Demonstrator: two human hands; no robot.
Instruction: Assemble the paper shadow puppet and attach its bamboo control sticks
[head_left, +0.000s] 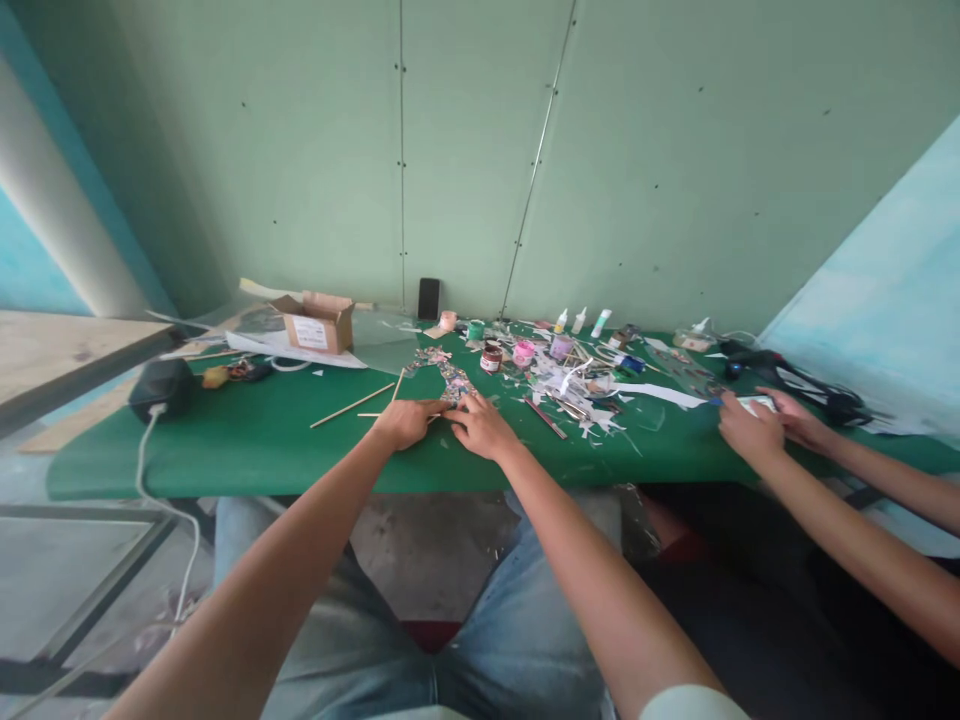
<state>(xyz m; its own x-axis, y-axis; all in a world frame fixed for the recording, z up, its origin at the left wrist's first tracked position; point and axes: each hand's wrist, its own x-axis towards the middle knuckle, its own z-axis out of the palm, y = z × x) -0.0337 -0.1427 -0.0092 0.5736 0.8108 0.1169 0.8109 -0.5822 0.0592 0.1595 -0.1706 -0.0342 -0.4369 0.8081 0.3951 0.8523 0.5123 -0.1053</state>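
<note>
The multicoloured piece (454,380) lies on the worktop (247,450), just ahead of and touching the right fingers (474,402); whether these or the left fingers (431,407) pinch anything cannot be told, and uneven pressure could crease it or a leftward slip jog the nearby stick (352,405).

From here I see faded blue jeans (525,630) with a front seam (433,688), a pale shirt edge (420,713) at the jeans' waist, a pale sleeve (690,703) to their right, and a bare left hand (405,424) and right hand (484,427) beyond them.
</note>
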